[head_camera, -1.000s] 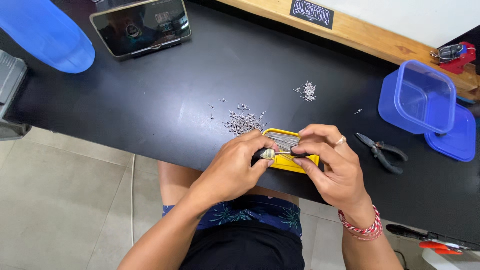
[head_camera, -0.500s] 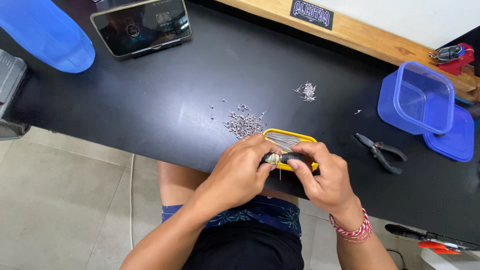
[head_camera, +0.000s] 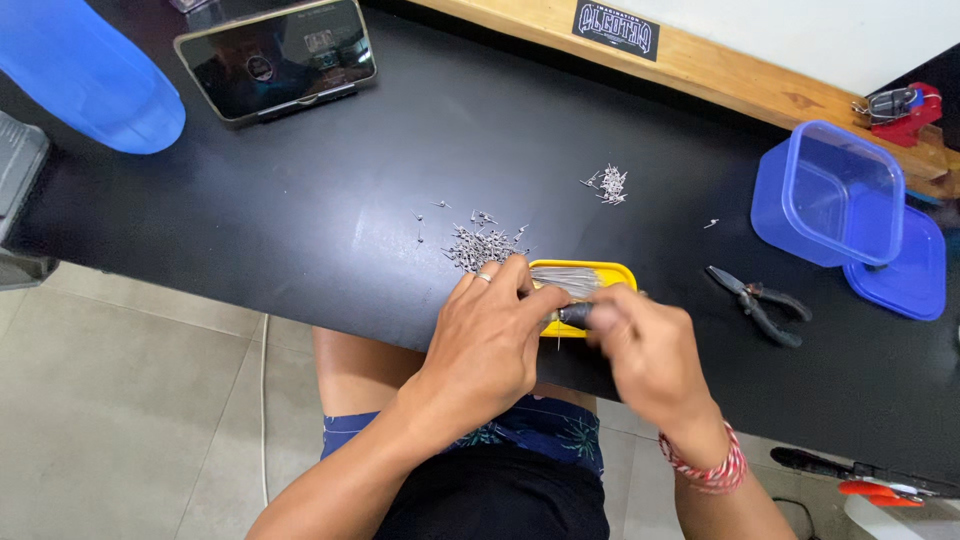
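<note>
One yellow tray of thin metal pins at near table edge; left hand pinching pins over it; right hand, blurred, gripping one dark tool. Two loose pin heaps: one just left-far of tray, one farther; one pair of pliers right; two blue tubs.

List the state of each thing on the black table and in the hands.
Yellow tray: open, holding thin metal pins.
Left hand: fingers pinched at the tray's edge.
Right hand: closed on a small dark tool, blurred.
Blue container: open, beside its lid.
Pliers: lying flat, untouched.
Tablet: propped, screen lit.
</note>
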